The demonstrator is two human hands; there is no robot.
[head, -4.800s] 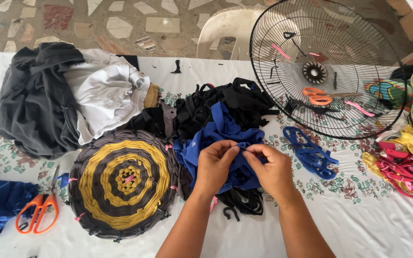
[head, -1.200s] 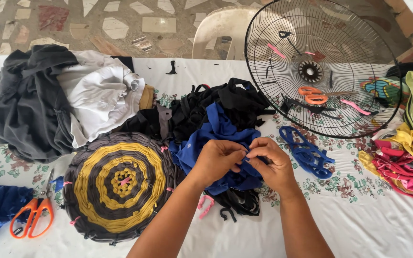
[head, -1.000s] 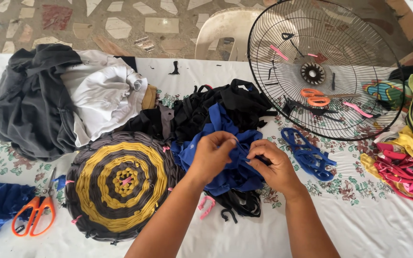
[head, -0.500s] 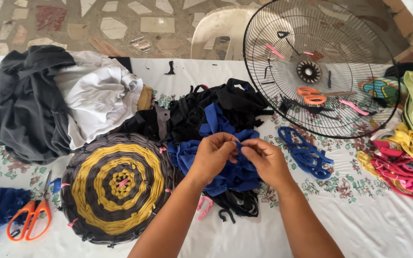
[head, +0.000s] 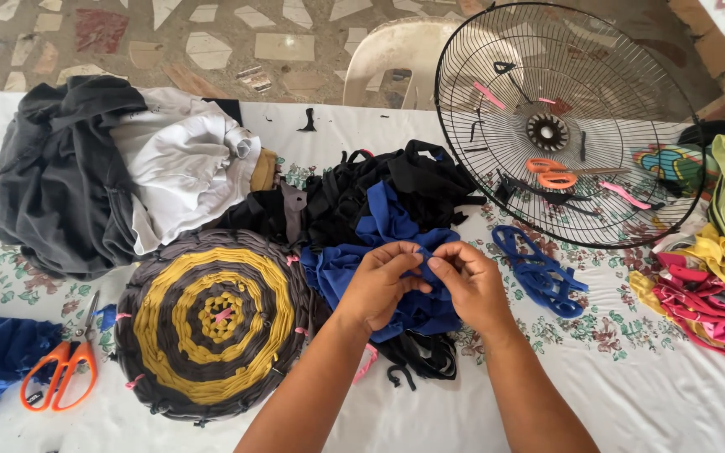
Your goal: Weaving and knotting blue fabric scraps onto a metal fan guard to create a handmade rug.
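- the left hand (head: 379, 281) and the right hand (head: 470, 281) meet over the middle of the desk (head: 648, 403), fingertips drawn together, both pinching the same blue fabric strip (head: 419, 262) between thumb and forefinger.
- that strip rises out of a loose blue fabric heap (head: 388, 226) lying just under the hands, itself resting on a tangle of black strips (head: 379, 180).
- it looks like thin knit cloth: light, limp and stretchy by my guess, with no stiffness to hold a shape, so it droops wherever it is not held.
- not slippery nor fragile, i judge, though a hard pull would likely stretch it thin or curl it.
- the best hold seems to be near the end, a close pinch with the hands just beside each other, as here, so the short span between them stays taut.
- a round woven mat (head: 211, 323) in yellow and dark rings lies just left of the left forearm, touching the heap's edge.
- orange scissors (head: 59, 373) rest well apart at the left; a wire fan guard (head: 564, 122) stands behind on the right.
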